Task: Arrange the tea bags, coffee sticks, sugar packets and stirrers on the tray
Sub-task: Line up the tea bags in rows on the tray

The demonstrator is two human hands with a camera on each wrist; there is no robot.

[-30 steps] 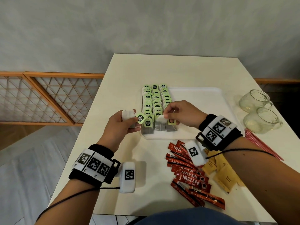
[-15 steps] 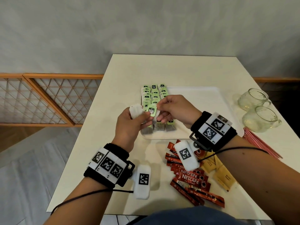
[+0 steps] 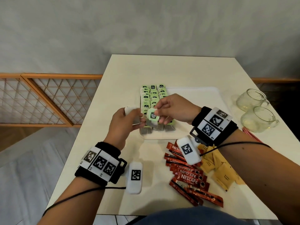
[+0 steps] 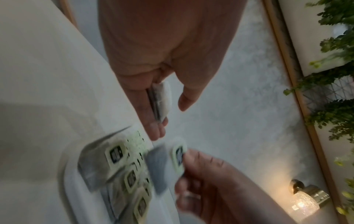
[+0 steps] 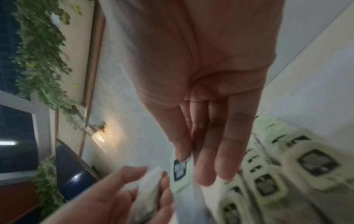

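Note:
A white tray (image 3: pixel 194 98) lies mid-table with three rows of green-tagged tea bags (image 3: pixel 152 95) along its left side. My left hand (image 3: pixel 128 120) grips a small stack of tea bags (image 3: pixel 129 109) just left of the tray's near corner; the stack (image 4: pixel 161 100) shows between its fingers and thumb. My right hand (image 3: pixel 168 108) pinches one tea bag (image 3: pixel 152 115) by its green tag above the near ends of the rows, close to the left hand; the tag (image 5: pixel 180 171) sits between thumb and forefinger.
Red coffee sticks (image 3: pixel 190 176) and brown sugar packets (image 3: pixel 222 169) lie loose on the table in front of the tray. Red stirrers (image 3: pixel 253 137) lie at the right edge beside two glass mugs (image 3: pixel 256 117). The tray's right part is bare.
My right hand left the tray's near row, met the left hand and now pinches one tea bag pulled from the left hand's stack. Both hands rose slightly.

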